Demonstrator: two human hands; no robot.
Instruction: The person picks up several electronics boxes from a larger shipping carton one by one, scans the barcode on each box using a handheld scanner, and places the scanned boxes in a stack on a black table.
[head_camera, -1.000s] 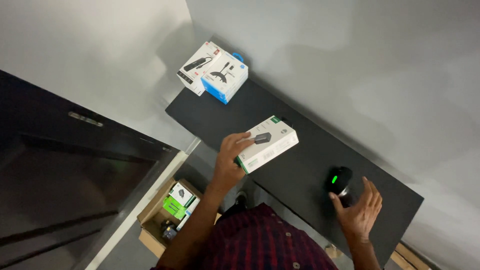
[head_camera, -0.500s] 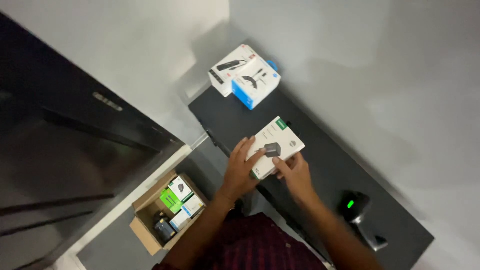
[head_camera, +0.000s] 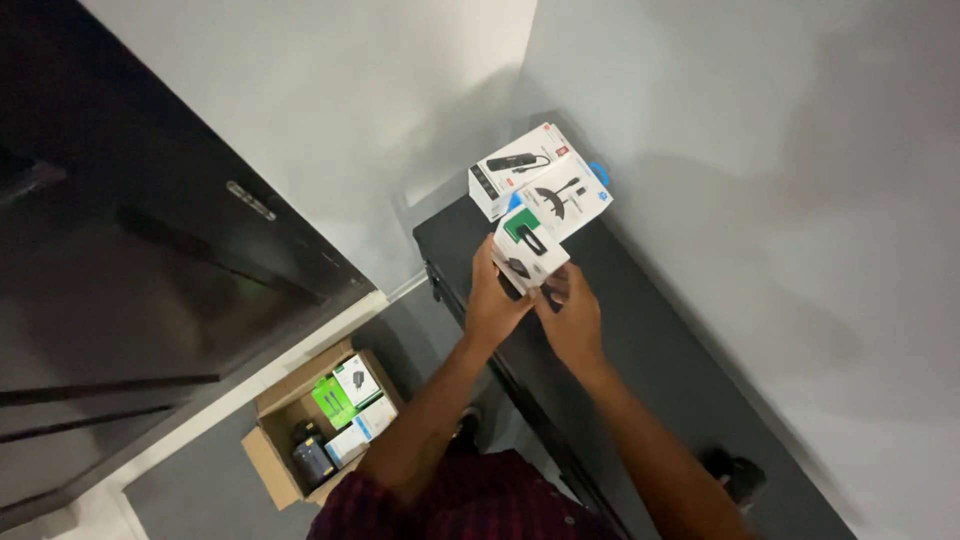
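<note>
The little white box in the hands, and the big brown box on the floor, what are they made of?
The small white box, held by the left hand and right hand, looks like thin printed card, smooth and slightly glossy, with sharp folded edges. The brown box on the floor looks like plain matte cardboard, with raw open flaps, probably corrugated.

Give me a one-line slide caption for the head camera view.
Both hands, left hand and right hand, hold a small white box above a black table.
</note>
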